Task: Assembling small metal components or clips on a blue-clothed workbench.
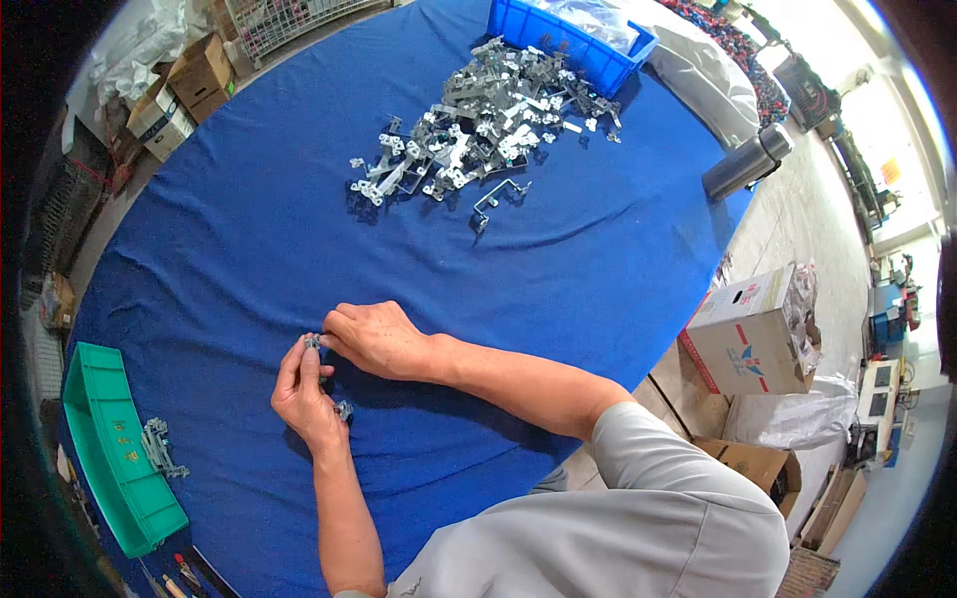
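Note:
My left hand (307, 397) is closed around a small metal bracket (344, 410), whose lower end sticks out below the palm. The bracket's upper end shows at the fingertips. There my right hand (376, 339) meets it, with thumb and forefinger pinched together at that end; whether they hold a separate small part is hidden. Farther off lies a large heap of silvery metal brackets (498, 115). One bent bracket (498, 201) lies apart at the near side of the heap. Several more brackets (159, 447) lie beside the green bin at the left.
A green plastic bin (120, 448) stands at the table's left edge. Behind the heap is a blue crate (568, 45) with clear plastic bags. A steel flask (748, 161) lies at the right edge of the blue cloth (249, 219). Cardboard boxes (748, 334) stand on the floor.

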Action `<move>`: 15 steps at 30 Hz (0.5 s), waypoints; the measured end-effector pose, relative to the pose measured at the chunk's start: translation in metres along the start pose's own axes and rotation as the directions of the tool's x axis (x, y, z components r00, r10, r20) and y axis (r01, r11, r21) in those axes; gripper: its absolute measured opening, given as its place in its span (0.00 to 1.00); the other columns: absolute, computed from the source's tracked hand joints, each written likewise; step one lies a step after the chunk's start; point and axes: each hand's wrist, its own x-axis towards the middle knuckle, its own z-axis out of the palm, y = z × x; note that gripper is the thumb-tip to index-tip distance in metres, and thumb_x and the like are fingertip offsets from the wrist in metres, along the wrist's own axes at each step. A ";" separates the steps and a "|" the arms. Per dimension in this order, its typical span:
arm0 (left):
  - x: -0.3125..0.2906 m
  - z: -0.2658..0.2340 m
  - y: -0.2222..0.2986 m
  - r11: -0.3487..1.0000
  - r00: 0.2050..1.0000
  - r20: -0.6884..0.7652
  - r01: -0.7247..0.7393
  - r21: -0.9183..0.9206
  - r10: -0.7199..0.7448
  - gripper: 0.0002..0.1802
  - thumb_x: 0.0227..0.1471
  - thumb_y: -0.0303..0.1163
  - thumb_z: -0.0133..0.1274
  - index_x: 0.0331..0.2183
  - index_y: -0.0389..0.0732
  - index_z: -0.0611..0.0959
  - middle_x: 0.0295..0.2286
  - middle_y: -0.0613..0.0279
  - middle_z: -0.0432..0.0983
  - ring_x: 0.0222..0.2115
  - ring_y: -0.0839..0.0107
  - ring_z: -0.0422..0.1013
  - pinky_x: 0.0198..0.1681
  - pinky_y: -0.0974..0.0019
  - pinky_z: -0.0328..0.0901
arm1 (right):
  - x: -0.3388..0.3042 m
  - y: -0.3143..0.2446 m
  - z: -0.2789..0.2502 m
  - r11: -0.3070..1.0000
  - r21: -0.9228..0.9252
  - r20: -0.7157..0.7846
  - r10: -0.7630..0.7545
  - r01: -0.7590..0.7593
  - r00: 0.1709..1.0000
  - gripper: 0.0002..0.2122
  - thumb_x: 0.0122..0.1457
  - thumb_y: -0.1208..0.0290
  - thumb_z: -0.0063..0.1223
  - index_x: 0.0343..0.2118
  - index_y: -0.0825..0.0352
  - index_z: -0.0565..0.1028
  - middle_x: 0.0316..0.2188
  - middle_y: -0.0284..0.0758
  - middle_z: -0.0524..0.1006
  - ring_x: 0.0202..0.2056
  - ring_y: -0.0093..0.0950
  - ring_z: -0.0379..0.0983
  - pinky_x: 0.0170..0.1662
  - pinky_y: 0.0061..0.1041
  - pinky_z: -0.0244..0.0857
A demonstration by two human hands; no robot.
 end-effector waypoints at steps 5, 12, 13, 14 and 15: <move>-0.001 0.001 0.002 1.000 1.000 -0.008 -0.004 -0.024 0.003 0.10 0.55 0.19 0.56 0.41 0.30 0.84 0.38 0.55 0.81 0.32 0.76 0.75 0.29 0.77 0.70 | 0.001 -0.002 0.000 1.000 0.019 -0.067 -0.009 0.010 0.998 0.08 0.60 0.68 0.52 0.29 0.66 0.68 0.26 0.40 0.74 0.27 0.43 0.75 0.26 0.43 0.66; -0.001 0.004 0.000 0.999 1.000 -0.001 -0.020 -0.028 0.020 0.10 0.54 0.18 0.56 0.40 0.32 0.85 0.40 0.57 0.80 0.34 0.76 0.75 0.31 0.76 0.71 | 0.001 0.000 0.000 0.995 -0.092 -0.024 0.043 -0.045 0.999 0.10 0.62 0.65 0.52 0.29 0.66 0.70 0.23 0.40 0.74 0.26 0.42 0.74 0.27 0.42 0.65; -0.002 0.003 0.001 1.000 1.000 -0.005 -0.017 -0.024 0.017 0.10 0.54 0.18 0.57 0.40 0.32 0.85 0.40 0.57 0.80 0.34 0.76 0.75 0.31 0.76 0.71 | 0.001 -0.001 0.001 0.996 -0.081 -0.019 0.022 -0.023 1.000 0.10 0.62 0.65 0.52 0.29 0.66 0.70 0.23 0.40 0.74 0.26 0.42 0.74 0.27 0.42 0.65; -0.002 0.003 0.004 0.999 1.000 -0.009 -0.009 -0.031 0.009 0.10 0.53 0.18 0.57 0.39 0.32 0.85 0.40 0.57 0.80 0.34 0.76 0.75 0.31 0.76 0.71 | 0.002 -0.002 0.001 0.998 -0.056 -0.041 0.025 -0.028 0.999 0.10 0.62 0.66 0.53 0.30 0.66 0.70 0.24 0.40 0.74 0.26 0.42 0.74 0.27 0.42 0.66; -0.001 0.002 0.002 0.999 1.000 -0.013 -0.019 -0.044 0.018 0.10 0.53 0.18 0.57 0.39 0.31 0.85 0.40 0.57 0.80 0.34 0.76 0.75 0.31 0.76 0.71 | 0.003 -0.003 0.000 0.999 -0.030 -0.062 0.030 -0.032 0.998 0.09 0.62 0.66 0.53 0.30 0.66 0.71 0.24 0.40 0.74 0.27 0.42 0.74 0.27 0.42 0.66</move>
